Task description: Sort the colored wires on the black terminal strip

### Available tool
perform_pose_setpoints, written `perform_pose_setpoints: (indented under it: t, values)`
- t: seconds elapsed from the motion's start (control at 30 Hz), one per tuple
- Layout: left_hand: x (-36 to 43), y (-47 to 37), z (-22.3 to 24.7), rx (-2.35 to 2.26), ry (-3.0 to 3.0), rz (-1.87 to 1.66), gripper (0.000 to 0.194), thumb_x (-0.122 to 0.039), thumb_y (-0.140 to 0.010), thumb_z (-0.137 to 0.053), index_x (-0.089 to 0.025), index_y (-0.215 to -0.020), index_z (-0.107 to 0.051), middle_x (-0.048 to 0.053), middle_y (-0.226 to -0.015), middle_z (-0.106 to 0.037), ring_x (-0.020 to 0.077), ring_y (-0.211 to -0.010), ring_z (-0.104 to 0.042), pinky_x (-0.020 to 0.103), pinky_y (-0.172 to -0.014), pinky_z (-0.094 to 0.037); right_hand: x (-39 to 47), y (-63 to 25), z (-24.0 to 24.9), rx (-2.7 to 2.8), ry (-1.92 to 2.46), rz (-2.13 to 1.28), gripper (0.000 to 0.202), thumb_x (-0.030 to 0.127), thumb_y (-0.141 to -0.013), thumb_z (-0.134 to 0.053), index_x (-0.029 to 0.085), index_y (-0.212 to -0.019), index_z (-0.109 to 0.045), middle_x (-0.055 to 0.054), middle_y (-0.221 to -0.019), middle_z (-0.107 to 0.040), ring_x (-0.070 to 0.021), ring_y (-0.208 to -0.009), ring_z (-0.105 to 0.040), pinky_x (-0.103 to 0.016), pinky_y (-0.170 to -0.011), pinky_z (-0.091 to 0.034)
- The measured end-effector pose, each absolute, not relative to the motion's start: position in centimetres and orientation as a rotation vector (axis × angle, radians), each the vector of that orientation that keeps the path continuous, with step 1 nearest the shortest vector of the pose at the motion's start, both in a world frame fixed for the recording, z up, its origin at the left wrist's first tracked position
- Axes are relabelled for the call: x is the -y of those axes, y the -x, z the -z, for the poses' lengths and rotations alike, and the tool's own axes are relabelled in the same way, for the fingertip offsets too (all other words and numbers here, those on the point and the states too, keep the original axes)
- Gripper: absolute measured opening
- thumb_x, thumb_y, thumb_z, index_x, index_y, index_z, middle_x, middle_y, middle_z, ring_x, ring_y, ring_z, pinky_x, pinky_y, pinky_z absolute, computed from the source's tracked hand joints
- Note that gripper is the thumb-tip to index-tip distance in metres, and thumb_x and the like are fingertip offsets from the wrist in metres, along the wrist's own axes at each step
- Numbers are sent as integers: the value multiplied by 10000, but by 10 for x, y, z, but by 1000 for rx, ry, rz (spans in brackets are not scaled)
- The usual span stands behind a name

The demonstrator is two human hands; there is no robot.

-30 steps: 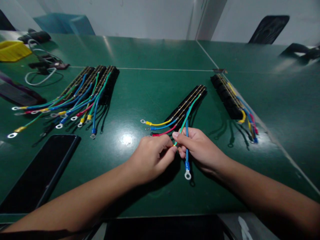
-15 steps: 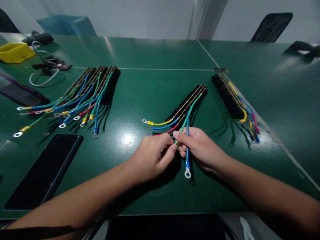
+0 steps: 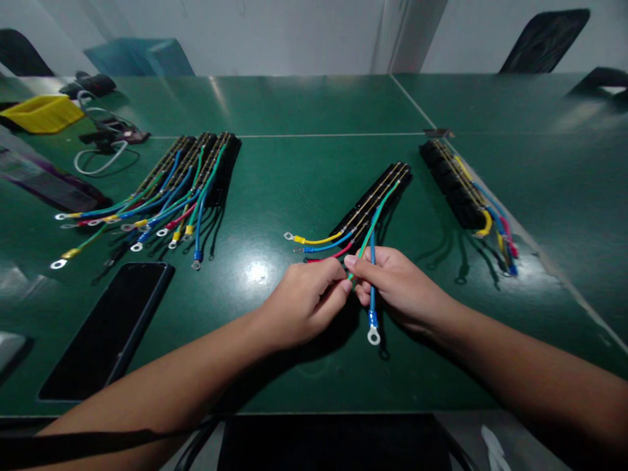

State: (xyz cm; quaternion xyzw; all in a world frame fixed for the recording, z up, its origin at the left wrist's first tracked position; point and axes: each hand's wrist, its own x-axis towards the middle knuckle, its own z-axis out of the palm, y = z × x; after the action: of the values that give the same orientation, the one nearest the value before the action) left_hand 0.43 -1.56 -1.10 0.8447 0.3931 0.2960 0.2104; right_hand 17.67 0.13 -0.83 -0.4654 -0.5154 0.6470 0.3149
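A black terminal strip (image 3: 366, 203) lies slantwise on the green table, with colored wires coming off its near end. Between both hands runs its green wire (image 3: 377, 216). My left hand (image 3: 314, 297) pinches that wire's near end, and the fingers hide the tip. Just beside it, my right hand (image 3: 387, 281) grips the same wire between thumb and fingers. A blue wire (image 3: 373, 297) with a ring lug passes by the right hand's fingers and hangs toward me. Left of the hands, a yellow wire (image 3: 318, 241) and another blue wire end in ring lugs; a red wire goes partly behind my left hand.
Several wired terminal strips (image 3: 196, 170) lie side by side at the left. One more strip (image 3: 451, 183) rests at the right. A phone (image 3: 108, 327) lies near the left forearm. A yellow bin (image 3: 44, 114) and a grey cable (image 3: 101, 163) are at the far left.
The view has shifted slightly, so the table things appear a little further right. Both hands keep their grip on the green wire with hardly any movement.
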Motion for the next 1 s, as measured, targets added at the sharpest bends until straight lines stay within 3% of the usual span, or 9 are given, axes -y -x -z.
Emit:
perform_pose_setpoints:
  t: [1.0]
  values:
    - [14, -5, 10, -1082, -2296, -832, 148, -219, -888, -497, -149, -773, -562, -38, -606, -548, 71, -513, -452, 200, -524, -320, -2, -178, 8, 1345, 1235, -1732, 267, 371, -866, -569, 162, -702, -536, 33, -495, -523, -83, -428, -461, -204, -440, -336]
